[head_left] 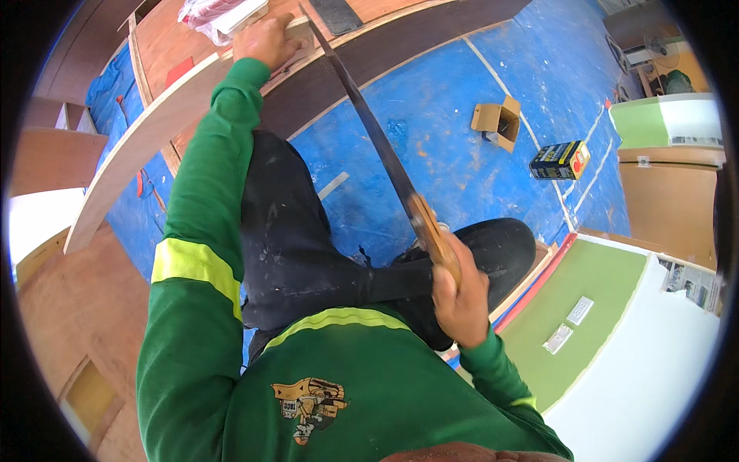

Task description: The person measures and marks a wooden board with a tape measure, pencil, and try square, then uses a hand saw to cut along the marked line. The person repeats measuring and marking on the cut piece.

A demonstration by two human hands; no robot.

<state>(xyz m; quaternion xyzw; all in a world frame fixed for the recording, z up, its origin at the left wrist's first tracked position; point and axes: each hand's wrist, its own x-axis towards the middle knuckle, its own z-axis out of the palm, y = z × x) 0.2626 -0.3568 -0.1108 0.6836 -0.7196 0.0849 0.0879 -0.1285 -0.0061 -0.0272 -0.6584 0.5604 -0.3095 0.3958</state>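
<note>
Gripping the saw (369, 127), the right hand (463, 291) has its fingers wrapped round the wooden handle (431, 231); up slants the blade towards the end of the board (158, 123), contact unclear. And there's the left hand (268, 42), half-curled on that board over the bench (159, 46); can't tell if it grips! Saw looks light, thin-bladed, springy: handle's the hold. Board seems stiff, best steadied near its end.

Saw blade (376, 132) dark grey, saw handle (437, 242) orange-brown. Plank (138, 142) pale beige, worktop (165, 46) reddish brown. Floor sheet (423, 115) blue, white lines. Sweatshirt (362, 354) green, neon-yellow bands (202, 266); trousers (300, 254) black, pale specks. Tin (553, 160) black/yellow, red spot.
</note>
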